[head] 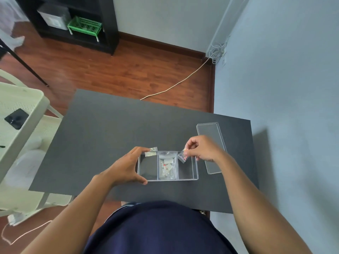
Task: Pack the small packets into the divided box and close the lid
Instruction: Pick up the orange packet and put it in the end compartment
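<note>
A clear divided box (195,177) with three compartments sits near the front of the black table (113,136). Several small packets (166,166) lie in its middle compartment. My left hand (126,166) grips the box's left end, thumb at the front corner, fingertips at the back by another small packet (151,152) at the back of the left compartment. My right hand (201,148) pinches a small clear packet with red specks (182,156) over the back of the right compartment. The clear lid (211,143) lies flat on the table to the right of the box.
A cream plastic cart (20,114) with a black phone (16,118) on it stands left of the table. A pale blue wall (293,88) runs close along the right. A cable (176,84) trails over the wooden floor behind the table.
</note>
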